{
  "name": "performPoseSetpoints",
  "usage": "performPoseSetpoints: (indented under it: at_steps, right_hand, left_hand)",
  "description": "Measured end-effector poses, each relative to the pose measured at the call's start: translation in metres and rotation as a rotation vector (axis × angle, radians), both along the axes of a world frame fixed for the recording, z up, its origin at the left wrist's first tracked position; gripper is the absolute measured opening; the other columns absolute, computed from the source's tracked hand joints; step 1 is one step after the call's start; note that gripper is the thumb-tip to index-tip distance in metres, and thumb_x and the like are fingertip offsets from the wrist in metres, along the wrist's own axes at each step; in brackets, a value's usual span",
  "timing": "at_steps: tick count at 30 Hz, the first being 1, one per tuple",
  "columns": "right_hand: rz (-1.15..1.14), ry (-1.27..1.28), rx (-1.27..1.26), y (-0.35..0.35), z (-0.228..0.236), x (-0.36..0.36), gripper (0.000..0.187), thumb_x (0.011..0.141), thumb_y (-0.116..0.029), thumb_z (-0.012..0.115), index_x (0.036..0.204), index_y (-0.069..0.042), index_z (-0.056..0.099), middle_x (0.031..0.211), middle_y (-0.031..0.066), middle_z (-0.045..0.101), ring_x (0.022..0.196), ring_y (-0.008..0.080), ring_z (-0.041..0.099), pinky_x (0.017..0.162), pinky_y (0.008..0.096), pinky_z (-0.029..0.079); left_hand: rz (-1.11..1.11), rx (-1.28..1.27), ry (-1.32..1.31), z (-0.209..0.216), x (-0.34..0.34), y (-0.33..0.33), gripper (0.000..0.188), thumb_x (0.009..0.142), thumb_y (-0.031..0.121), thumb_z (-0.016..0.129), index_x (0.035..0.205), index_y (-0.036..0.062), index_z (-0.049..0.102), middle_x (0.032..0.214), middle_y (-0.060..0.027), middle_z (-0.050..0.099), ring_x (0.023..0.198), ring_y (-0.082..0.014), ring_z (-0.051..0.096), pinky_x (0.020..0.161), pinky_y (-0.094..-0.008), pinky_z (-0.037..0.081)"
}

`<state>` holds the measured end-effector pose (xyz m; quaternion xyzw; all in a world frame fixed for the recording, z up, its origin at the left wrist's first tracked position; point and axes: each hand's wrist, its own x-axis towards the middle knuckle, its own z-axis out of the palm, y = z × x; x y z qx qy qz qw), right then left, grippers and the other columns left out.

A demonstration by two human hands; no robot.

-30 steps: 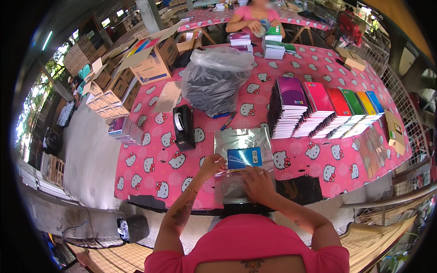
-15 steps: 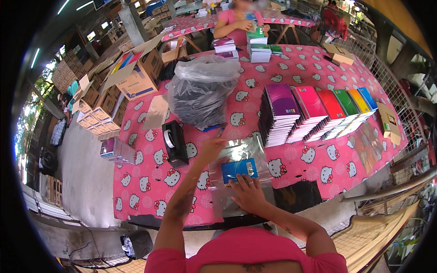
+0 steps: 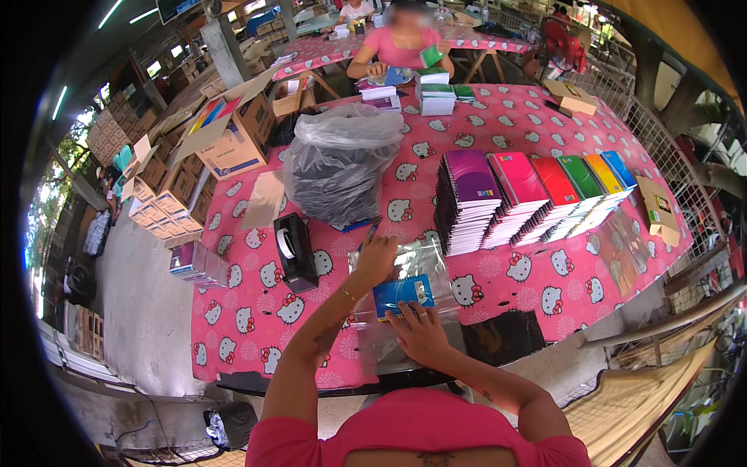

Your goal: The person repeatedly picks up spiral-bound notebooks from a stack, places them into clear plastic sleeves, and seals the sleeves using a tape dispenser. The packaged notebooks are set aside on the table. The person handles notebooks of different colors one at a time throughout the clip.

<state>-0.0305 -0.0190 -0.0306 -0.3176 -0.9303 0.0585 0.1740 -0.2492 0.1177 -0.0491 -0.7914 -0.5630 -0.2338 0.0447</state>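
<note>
A blue spiral notebook (image 3: 401, 294) lies flat at the near middle of the table, with a clear plastic sheet (image 3: 432, 265) around it; whether over or under cannot be told fully. My right hand (image 3: 422, 336) rests on the notebook's lower edge, fingers spread. At the plastic's upper left edge, my left hand (image 3: 377, 261) has its fingers bunched together, seemingly pinching the plastic; the fingertips are partly hidden. Just beyond it lies a thin blue pen-like item (image 3: 373, 230). To the left stands a black tape dispenser (image 3: 295, 253).
Stacks of spiral notebooks (image 3: 473, 194) in several colours stand at the right. A grey plastic bag (image 3: 338, 167) sits mid-table, near an open carton (image 3: 233, 136). Across the table, a person (image 3: 401, 47) handles notebooks. More notebooks (image 3: 198, 265) stand at the left edge.
My left hand has moved right and nearer, onto the plastic's upper left edge. My right hand stays on the blue notebook. The person opposite has moved a hand to the left-hand stack.
</note>
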Motion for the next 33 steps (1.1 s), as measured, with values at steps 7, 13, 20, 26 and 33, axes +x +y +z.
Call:
performPoseSetpoints:
  at_steps: [7, 13, 20, 26, 33]
  right_hand:
    - [0.038, 0.021, 0.089, 0.007, 0.001, 0.003, 0.065, 0.079, -0.022, 0.071, 0.14, -0.015, 0.051, 0.139, 0.0147, 0.049, 0.126, 0.0333, 0.047, 0.1, 0.0518, 0.04]
    - [0.022, 0.056, 0.038, 0.009, -0.011, -0.003, 0.057, 0.081, -0.026, 0.07, 0.135, -0.014, 0.055, 0.14, 0.015, 0.049, 0.127, 0.0351, 0.048, 0.104, 0.0554, 0.037]
    - [0.046, 0.048, 0.004, 0.01, -0.043, -0.001, 0.048, 0.083, -0.024, 0.069, 0.127, -0.006, 0.06, 0.141, 0.0209, 0.047, 0.138, 0.0408, 0.039, 0.115, 0.0618, 0.026]
    - [0.011, 0.321, -0.411, 0.027, -0.024, 0.005, 0.057, 0.084, -0.023, 0.068, 0.135, -0.004, 0.052, 0.148, 0.0198, 0.039, 0.143, 0.0369, 0.03, 0.114, 0.0589, 0.026]
    - [0.004, -0.011, 0.191, 0.05, -0.005, 0.024, 0.054, 0.083, -0.024, 0.069, 0.133, -0.007, 0.056, 0.138, 0.0071, 0.052, 0.13, 0.0238, 0.047, 0.105, 0.0451, 0.035]
  left_hand:
    - [-0.064, -0.09, -0.171, 0.034, 0.009, -0.032, 0.012, 0.082, 0.012, 0.068, 0.09, 0.0111, 0.058, 0.085, -0.0109, 0.065, 0.092, -0.034, 0.063, 0.085, -0.0454, 0.048]
    - [-0.01, -0.404, -0.118, 0.046, 0.026, -0.081, 0.008, 0.084, 0.01, 0.064, 0.09, 0.0075, 0.06, 0.094, -0.0147, 0.066, 0.088, -0.0361, 0.065, 0.07, -0.0457, 0.051]
    - [0.085, -0.144, -0.219, 0.012, 0.063, -0.13, 0.02, 0.081, 0.01, 0.064, 0.101, 0.0054, 0.063, 0.112, -0.0153, 0.069, 0.102, -0.0333, 0.067, 0.081, -0.0423, 0.056]
    - [0.133, -0.389, -0.341, 0.03, 0.058, -0.132, 0.033, 0.085, 0.013, 0.064, 0.117, 0.0035, 0.063, 0.123, -0.0199, 0.066, 0.112, -0.036, 0.065, 0.089, -0.0461, 0.054]
    - [0.143, -0.091, -0.109, -0.009, 0.079, -0.149, 0.05, 0.092, 0.021, 0.058, 0.133, -0.0061, 0.05, 0.139, -0.026, 0.052, 0.136, -0.0419, 0.045, 0.115, -0.051, 0.034]
